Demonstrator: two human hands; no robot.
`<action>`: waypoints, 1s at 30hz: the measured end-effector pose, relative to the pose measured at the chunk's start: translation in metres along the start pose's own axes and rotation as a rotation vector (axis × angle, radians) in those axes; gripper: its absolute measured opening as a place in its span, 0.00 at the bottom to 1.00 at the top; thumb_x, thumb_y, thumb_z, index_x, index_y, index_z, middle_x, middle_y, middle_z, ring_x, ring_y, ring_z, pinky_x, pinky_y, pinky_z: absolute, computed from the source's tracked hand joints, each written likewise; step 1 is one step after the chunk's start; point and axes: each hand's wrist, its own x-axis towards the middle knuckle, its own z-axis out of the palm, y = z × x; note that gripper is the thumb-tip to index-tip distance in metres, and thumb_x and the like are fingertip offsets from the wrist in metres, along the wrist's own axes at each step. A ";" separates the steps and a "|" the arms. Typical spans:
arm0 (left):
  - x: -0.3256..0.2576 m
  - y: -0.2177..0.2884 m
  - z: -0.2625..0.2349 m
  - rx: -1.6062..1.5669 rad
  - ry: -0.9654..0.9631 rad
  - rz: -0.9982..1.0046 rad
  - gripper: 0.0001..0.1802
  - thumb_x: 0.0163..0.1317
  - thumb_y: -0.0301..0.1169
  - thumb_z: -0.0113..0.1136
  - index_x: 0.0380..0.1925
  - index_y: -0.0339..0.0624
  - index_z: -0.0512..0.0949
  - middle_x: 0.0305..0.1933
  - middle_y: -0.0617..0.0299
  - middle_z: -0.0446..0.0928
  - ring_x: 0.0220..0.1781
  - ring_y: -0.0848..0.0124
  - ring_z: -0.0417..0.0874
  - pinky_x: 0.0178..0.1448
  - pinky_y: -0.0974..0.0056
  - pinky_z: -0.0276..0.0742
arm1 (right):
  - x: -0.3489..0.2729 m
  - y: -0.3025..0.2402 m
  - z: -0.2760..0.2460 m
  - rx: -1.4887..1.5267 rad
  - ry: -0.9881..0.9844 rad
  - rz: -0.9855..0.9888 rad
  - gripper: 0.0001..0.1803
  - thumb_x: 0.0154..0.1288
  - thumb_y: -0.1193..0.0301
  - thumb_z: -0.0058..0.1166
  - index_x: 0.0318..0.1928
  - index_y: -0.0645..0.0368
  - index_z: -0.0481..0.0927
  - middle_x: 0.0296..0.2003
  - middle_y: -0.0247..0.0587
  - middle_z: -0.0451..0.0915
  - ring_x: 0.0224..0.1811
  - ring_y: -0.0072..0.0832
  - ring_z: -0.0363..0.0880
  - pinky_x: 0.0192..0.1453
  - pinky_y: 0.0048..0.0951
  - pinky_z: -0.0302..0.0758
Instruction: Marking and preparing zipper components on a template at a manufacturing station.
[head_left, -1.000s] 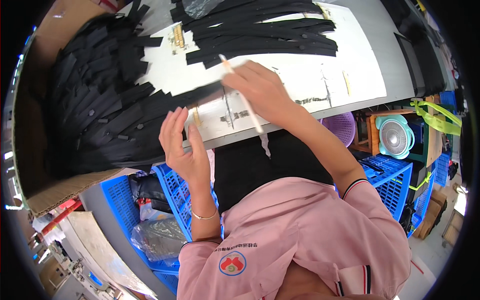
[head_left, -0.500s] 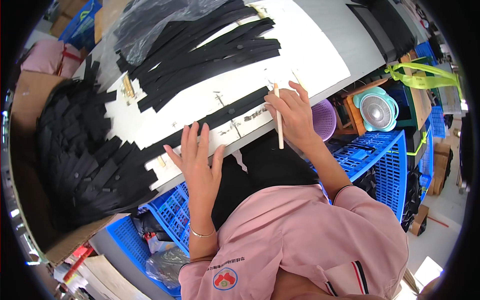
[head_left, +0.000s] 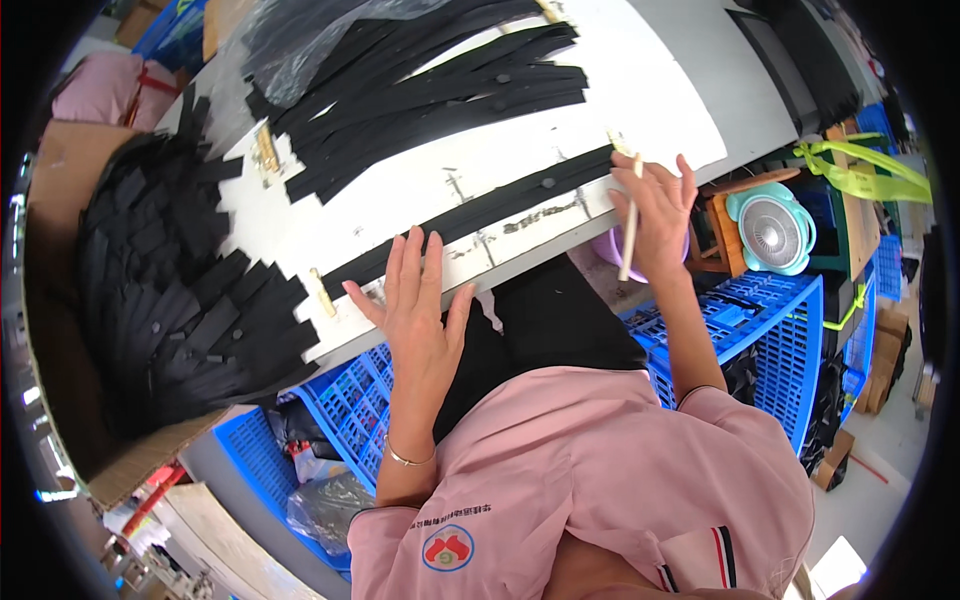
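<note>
A long black fabric strip (head_left: 500,205) lies along the near edge of a white board (head_left: 650,90) marked with dark lines and smudges. My left hand (head_left: 412,295) rests on the strip's left part, fingers stretched out flat. At the strip's right end, my right hand (head_left: 658,215) pinches a slim white pencil (head_left: 631,225), its tip near the strip's end; some fingers are lifted. Farther back on the board lies a loose pile of similar black strips (head_left: 440,115), partly under clear plastic film (head_left: 310,50).
On the left, a cardboard box (head_left: 65,190) is heaped with black strips (head_left: 180,310). Blue plastic crates (head_left: 775,300) stand below the table on both sides. A purple basket (head_left: 608,245) and a turquoise fan (head_left: 773,228) are at the right. Two yellowish tape patches (head_left: 266,148) mark the board.
The black strip has slid right along the board, its left end drawn off the heap. My right hand has moved right with the pencil. My left hand still lies flat on the strip.
</note>
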 end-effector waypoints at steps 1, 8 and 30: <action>-0.002 -0.003 -0.002 0.013 0.005 -0.023 0.36 0.68 0.37 0.67 0.75 0.47 0.69 0.80 0.60 0.65 0.83 0.59 0.61 0.82 0.34 0.21 | 0.001 0.000 -0.001 -0.004 -0.003 -0.022 0.16 0.61 0.70 0.70 0.50 0.52 0.84 0.56 0.30 0.86 0.57 0.32 0.80 0.80 0.51 0.55; -0.022 -0.029 -0.014 0.042 0.120 -0.108 0.37 0.66 0.41 0.70 0.72 0.41 0.71 0.77 0.55 0.68 0.82 0.56 0.62 0.80 0.29 0.21 | 0.001 0.000 0.003 -0.002 0.028 -0.049 0.14 0.64 0.76 0.66 0.50 0.55 0.82 0.53 0.34 0.87 0.53 0.34 0.82 0.79 0.48 0.59; -0.034 -0.051 -0.006 -0.030 0.276 -0.139 0.40 0.60 0.44 0.74 0.70 0.42 0.74 0.74 0.56 0.71 0.81 0.55 0.64 0.80 0.28 0.27 | 0.068 -0.193 0.048 1.228 -0.441 0.322 0.09 0.74 0.70 0.60 0.45 0.63 0.87 0.30 0.32 0.84 0.31 0.15 0.77 0.34 0.19 0.72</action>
